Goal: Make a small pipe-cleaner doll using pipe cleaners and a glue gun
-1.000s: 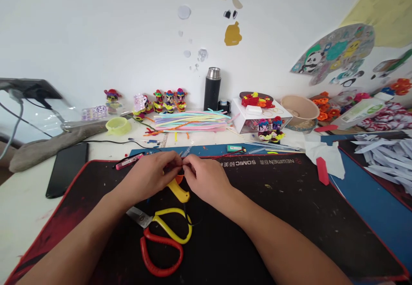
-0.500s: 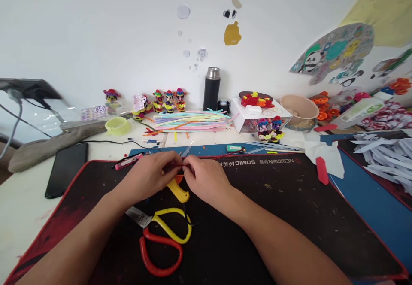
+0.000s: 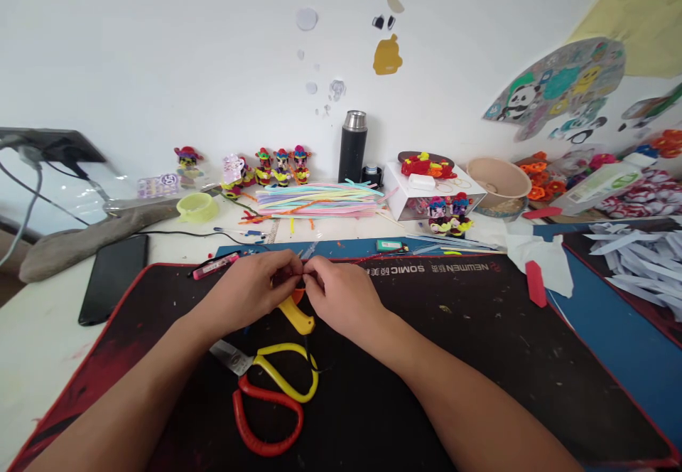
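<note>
My left hand (image 3: 256, 281) and my right hand (image 3: 341, 288) meet over the upper part of a dark desk mat (image 3: 426, 358). Both are closed, thumb and fingertips pinched together and touching at the middle. Whatever lies between the fingertips is too small and hidden to name. Under the hands shows a yellow handle (image 3: 296, 315) with an orange part and a thin black cord, partly covered. Closer to me lies a pair of scissors (image 3: 277, 376) with one yellow and one red handle loop, blades pointing left.
Behind the mat lies a bundle of pastel pipe cleaners (image 3: 320, 200), with small colourful figures (image 3: 281, 166) and a black thermos (image 3: 352, 148) beyond. A white box (image 3: 405, 198) and beige bowl (image 3: 498, 177) stand right. Paper strips (image 3: 639, 259) lie far right, a phone (image 3: 114, 280) left.
The whole view has shifted very slightly. Both hands keep the same pinched pose, with barely any visible movement of the fingers.
</note>
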{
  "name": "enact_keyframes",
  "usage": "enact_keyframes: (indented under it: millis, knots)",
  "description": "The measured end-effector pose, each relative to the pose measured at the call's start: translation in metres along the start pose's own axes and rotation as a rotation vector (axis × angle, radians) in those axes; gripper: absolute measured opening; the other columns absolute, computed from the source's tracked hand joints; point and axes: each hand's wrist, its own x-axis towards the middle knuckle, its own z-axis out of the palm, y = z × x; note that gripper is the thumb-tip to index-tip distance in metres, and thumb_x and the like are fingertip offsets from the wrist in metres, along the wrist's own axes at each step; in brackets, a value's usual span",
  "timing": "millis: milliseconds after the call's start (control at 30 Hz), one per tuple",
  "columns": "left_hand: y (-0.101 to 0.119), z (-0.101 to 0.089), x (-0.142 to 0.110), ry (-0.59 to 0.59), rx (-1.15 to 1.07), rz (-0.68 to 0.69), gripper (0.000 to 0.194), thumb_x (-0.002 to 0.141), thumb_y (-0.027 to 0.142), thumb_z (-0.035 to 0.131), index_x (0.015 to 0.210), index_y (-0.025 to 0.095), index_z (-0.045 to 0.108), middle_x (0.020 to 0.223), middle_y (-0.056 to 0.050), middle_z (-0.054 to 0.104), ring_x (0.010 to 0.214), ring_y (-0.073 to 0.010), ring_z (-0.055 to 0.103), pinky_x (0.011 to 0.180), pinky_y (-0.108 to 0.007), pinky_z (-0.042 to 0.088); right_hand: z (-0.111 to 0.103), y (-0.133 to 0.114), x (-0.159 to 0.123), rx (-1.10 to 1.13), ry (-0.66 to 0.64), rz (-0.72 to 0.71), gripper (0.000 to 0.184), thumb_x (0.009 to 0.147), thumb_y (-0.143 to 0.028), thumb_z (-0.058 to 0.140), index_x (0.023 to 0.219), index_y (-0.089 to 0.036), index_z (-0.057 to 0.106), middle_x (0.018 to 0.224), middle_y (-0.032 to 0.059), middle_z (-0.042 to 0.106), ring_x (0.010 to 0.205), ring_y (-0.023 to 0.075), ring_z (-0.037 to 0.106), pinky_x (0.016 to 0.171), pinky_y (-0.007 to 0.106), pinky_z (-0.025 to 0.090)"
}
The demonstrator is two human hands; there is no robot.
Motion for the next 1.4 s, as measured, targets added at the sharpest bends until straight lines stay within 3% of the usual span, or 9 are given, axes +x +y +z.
enact_keyframes:
  millis: [1067, 1400]
  knots:
    - [0.001, -0.0008, -0.0002, -0.023, 0.008, 0.0, 0.021, 0.096, 0.033, 0.054, 0.1, 0.023, 0.071, 0.088, -0.002, 0.077, 0.074, -0.0206, 0.068, 0.067, -0.031, 0.045, -0.0009, -0.0005, -0.0001, 0.004, -0.005, 0.008, 0.022, 0.105, -0.027, 0.057, 0.119, -0.024, 0.074, 0.096, 0.0039, 0.084, 0.081, 0.0215, 0.077, 0.066, 0.031, 0.04]
    - [-0.0054, -0.0007, 0.0019, 0.068, -0.002, 0.028, 0.018, 0.096, 0.033, 0.054, 0.096, 0.023, 0.069, 0.081, -0.001, 0.074, 0.07, -0.0205, 0.066, 0.064, -0.029, 0.043, 0.0019, 0.0083, 0.0012, 0.309, 0.213, -0.103, 0.026, 0.105, -0.032, 0.051, 0.107, -0.02, 0.074, 0.072, -0.0003, 0.071, 0.062, 0.0146, 0.061, 0.065, 0.025, 0.043]
